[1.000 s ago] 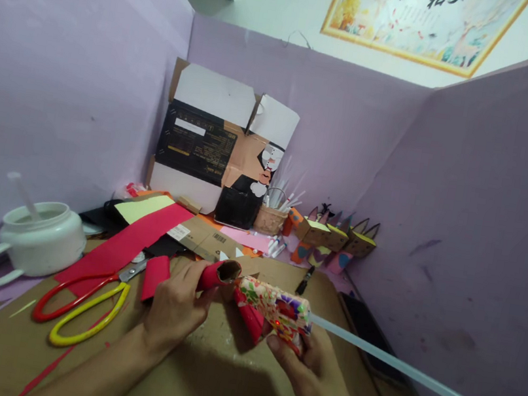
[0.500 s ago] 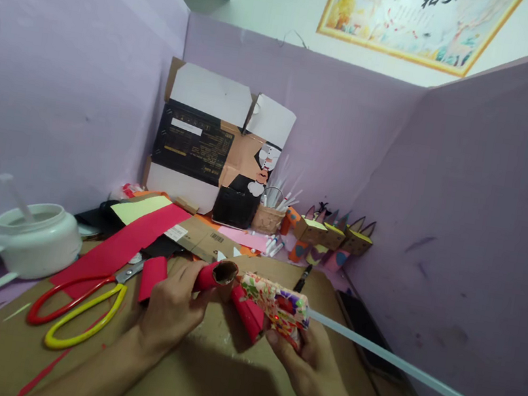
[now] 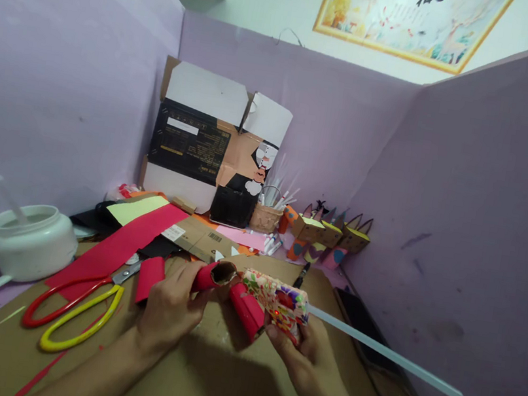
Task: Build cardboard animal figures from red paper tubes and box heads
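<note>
My left hand (image 3: 173,307) is closed round a red-covered cardboard tube (image 3: 207,277), its open end tipped toward the right. In my right hand (image 3: 302,356) is a flower-patterned hot glue gun (image 3: 273,297), with a long translucent glue stick (image 3: 389,354) out of its back. The gun's nozzle is at the tube's rim; whether it touches I cannot tell. Beneath the gun's front lies another red tube (image 3: 247,312) on the brown cardboard. One more red piece (image 3: 150,279) stands just left of my left hand. Red-and-yellow-handled scissors (image 3: 78,309) lie further left.
A white mug-shaped pot (image 3: 31,246) stands at the far left. Behind are red paper (image 3: 125,247), a leaning flattened box (image 3: 192,147), a small basket (image 3: 265,218) and eared cardboard figures (image 3: 328,234). A black pen (image 3: 302,275) lies beyond the gun. Purple walls enclose three sides.
The whole view has shifted slightly to the left. Both hands keep their hold, and the nozzle stays by the tube's rim.
</note>
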The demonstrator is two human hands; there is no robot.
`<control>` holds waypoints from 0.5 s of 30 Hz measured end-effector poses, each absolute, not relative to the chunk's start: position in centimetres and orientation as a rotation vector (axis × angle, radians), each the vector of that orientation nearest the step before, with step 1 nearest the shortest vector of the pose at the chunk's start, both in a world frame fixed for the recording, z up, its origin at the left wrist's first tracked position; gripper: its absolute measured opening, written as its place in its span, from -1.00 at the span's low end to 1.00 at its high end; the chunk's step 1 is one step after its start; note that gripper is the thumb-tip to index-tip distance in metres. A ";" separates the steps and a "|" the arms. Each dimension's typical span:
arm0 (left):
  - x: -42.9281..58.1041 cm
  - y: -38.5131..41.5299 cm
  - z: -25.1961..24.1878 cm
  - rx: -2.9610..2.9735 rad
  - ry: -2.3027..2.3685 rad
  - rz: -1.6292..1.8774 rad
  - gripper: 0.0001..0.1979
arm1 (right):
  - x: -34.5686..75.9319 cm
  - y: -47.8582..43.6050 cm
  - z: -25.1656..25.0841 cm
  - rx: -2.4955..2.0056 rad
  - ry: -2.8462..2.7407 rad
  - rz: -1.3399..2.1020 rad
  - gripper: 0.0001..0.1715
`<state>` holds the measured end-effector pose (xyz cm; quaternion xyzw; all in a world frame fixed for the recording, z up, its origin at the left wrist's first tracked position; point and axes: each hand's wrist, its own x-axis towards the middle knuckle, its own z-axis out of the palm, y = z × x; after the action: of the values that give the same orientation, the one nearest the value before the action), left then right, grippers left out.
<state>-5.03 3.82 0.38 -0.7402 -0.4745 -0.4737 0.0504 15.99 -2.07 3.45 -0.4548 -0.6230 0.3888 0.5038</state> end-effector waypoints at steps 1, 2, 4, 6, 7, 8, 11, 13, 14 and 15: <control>-5.0 3.8 0.3 -2.255 -1.452 -1.435 -0.86 | 16.0 -2.1 3.5 -1.099 -1.512 0.932 -0.57; -5.0 3.9 0.3 -2.255 -1.454 -1.429 -0.86 | 16.0 -2.1 3.5 -1.101 -1.515 0.923 -0.58; -5.1 3.9 0.2 -2.260 -1.436 -1.420 -0.85 | 16.0 -2.0 3.5 -1.106 -1.509 0.899 -0.61; -5.1 3.9 0.1 -2.272 -1.422 -1.412 -0.84 | 16.1 -2.0 3.5 -1.104 -1.492 0.880 -0.62; -5.1 3.9 0.1 -2.279 -1.427 -1.404 -0.85 | 16.0 -2.0 3.4 -1.104 -1.484 0.877 -0.63; -5.1 3.9 0.0 -2.281 -1.435 -1.397 -0.85 | 16.0 -2.0 3.5 -1.102 -1.477 0.877 -0.63; -5.1 3.8 0.1 -2.283 -1.446 -1.388 -0.85 | 16.0 -2.0 3.5 -1.089 -1.472 0.899 -0.61; -5.0 3.8 0.2 -2.283 -1.425 -1.386 -0.84 | 16.0 -1.9 3.4 -1.080 -1.476 0.918 -0.58; -5.0 3.8 0.2 -2.279 -1.413 -1.387 -0.83 | 16.0 -1.9 3.4 -1.082 -1.481 0.921 -0.57; -5.0 3.7 0.3 -2.273 -1.405 -1.386 -0.83 | 16.0 -1.9 3.3 -1.089 -1.490 0.918 -0.57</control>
<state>-4.98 3.75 0.28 -0.7535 -0.4656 -0.4594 0.0658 16.03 -1.93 3.32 -0.4530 -0.6200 0.3821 0.5141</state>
